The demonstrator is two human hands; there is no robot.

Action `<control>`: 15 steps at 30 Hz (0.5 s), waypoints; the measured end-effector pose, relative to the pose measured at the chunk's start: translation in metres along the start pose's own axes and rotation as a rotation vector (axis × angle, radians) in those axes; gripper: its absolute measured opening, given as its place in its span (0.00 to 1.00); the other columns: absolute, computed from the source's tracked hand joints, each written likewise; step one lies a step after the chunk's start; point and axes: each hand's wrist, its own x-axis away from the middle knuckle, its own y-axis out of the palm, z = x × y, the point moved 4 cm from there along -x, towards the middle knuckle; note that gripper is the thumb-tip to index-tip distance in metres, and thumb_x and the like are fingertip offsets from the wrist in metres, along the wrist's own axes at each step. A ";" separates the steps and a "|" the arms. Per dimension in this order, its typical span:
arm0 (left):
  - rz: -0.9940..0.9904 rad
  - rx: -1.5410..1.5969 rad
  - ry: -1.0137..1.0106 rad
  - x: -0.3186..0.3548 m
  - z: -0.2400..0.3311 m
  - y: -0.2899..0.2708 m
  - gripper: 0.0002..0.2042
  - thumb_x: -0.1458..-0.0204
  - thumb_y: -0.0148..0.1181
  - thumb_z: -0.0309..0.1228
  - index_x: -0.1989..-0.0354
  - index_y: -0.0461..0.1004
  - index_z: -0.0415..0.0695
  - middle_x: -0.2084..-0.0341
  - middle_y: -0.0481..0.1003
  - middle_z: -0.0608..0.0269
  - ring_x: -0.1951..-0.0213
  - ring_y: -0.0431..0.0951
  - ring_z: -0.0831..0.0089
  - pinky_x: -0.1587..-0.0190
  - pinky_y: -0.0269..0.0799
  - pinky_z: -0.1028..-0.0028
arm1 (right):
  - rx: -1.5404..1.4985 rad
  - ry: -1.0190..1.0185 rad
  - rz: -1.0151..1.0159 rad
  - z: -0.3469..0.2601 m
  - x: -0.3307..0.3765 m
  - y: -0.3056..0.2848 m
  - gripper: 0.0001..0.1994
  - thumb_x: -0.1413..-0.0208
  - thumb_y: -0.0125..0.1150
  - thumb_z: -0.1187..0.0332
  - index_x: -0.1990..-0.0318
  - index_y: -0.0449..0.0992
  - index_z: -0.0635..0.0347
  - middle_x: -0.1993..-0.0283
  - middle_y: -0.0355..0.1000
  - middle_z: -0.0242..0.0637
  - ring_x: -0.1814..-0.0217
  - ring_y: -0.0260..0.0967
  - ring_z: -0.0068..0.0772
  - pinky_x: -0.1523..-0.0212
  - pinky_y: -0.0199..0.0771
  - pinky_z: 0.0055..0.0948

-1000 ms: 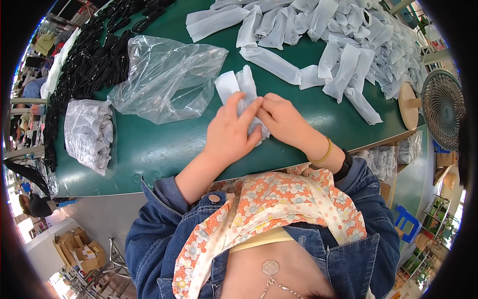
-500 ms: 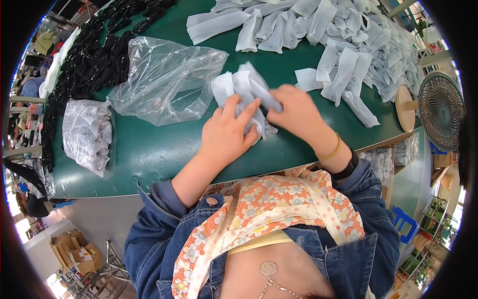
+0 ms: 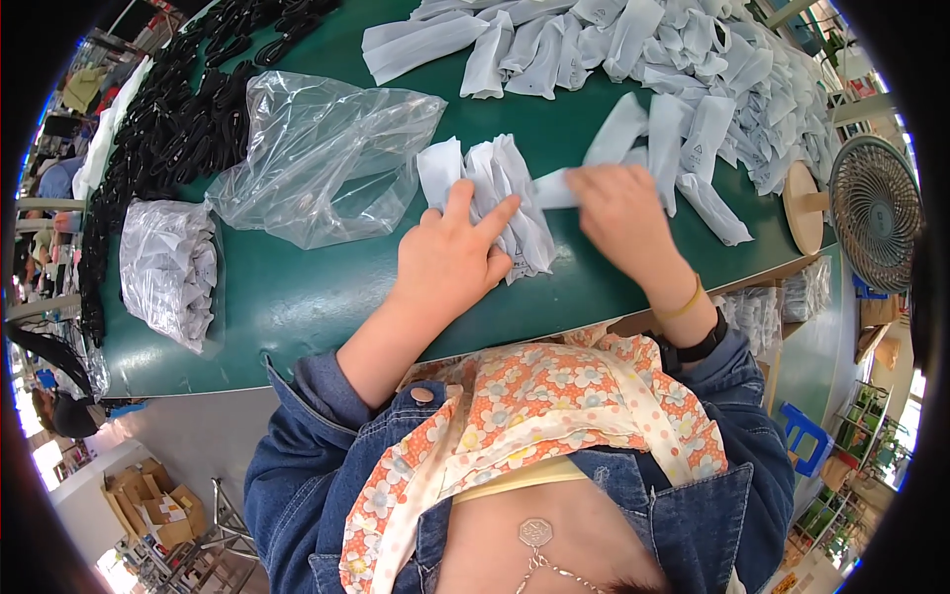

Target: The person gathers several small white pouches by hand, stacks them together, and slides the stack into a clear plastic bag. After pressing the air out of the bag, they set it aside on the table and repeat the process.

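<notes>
A small row of white frosted plastic packets lies on the green table in front of me. My left hand rests on its near left part, two fingers spread over the packets and the thumb curled at the lower edge, holding them down. To the right, my right hand is slightly smeared by motion, its fingers closed on the end of a single white packet that points left toward the row. Just beyond that hand, several loose packets lie side by side.
A large heap of white packets covers the far right. A crumpled clear plastic bag lies left of the row, near a filled bag of packets. Black coiled cables line the left edge. A fan stands at the right.
My right hand has moved right, away from the row, and has pulled one loose packet nearer. The row lies flatter and more spread. My left hand has hardly moved.
</notes>
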 end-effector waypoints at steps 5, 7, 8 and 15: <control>0.012 0.009 0.010 -0.003 -0.001 -0.001 0.24 0.63 0.59 0.37 0.50 0.74 0.63 0.56 0.66 0.56 0.78 0.72 0.63 0.78 0.72 0.69 | -0.041 -0.089 -0.073 -0.003 -0.002 -0.010 0.21 0.65 0.58 0.77 0.56 0.74 0.59 0.60 0.71 0.35 0.58 0.69 0.35 0.54 0.63 0.34; 0.011 0.010 0.015 -0.004 0.001 -0.002 0.24 0.63 0.59 0.37 0.50 0.74 0.63 0.56 0.66 0.57 0.78 0.72 0.63 0.78 0.72 0.68 | 0.050 -0.040 -0.059 0.035 0.000 -0.008 0.21 0.64 0.59 0.77 0.55 0.74 0.59 0.62 0.71 0.35 0.58 0.69 0.35 0.54 0.63 0.35; 0.007 0.009 0.012 -0.004 0.001 -0.001 0.24 0.62 0.59 0.37 0.50 0.74 0.63 0.56 0.66 0.56 0.77 0.72 0.62 0.77 0.72 0.68 | 0.094 -0.016 -0.053 0.041 -0.003 -0.011 0.22 0.64 0.59 0.77 0.55 0.74 0.59 0.63 0.71 0.34 0.58 0.70 0.36 0.54 0.63 0.35; 0.007 0.044 0.004 -0.002 0.001 0.002 0.24 0.63 0.59 0.36 0.51 0.74 0.64 0.56 0.66 0.56 0.76 0.72 0.62 0.76 0.73 0.67 | -0.112 0.178 0.052 0.002 -0.009 -0.004 0.18 0.58 0.62 0.72 0.55 0.75 0.61 0.67 0.72 0.38 0.60 0.70 0.40 0.59 0.68 0.37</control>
